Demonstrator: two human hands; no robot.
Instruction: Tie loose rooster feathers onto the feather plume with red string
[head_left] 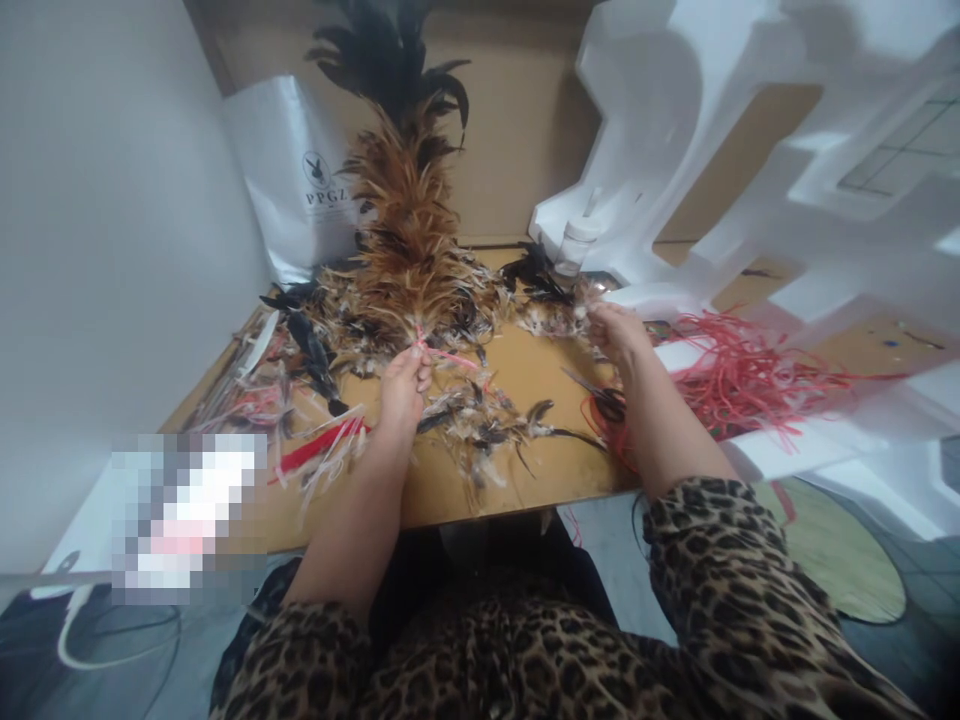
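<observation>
My left hand (405,385) is closed around the lower end of a tall feather duster (405,220), where pink string (450,357) is wound and trails to the right. Brown feathers ring the duster's body, and long black ones stand at its top. Further right, my right hand (619,335) is closed in a pinch beside a feather pile, with a small pale brown feather tuft (589,293) at its fingertips. Black-handled scissors (606,402) lie just below that hand. Loose feathers (487,430) are strewn on the table (536,365) between my forearms.
Red-pink strings (750,385) lie in a tangle at the right, over white foam packaging (645,90). A clear bottle (576,245) and a silver bag (277,180) stand at the back. On the left are a red strip (319,447) and a blurred-out bright object (191,515).
</observation>
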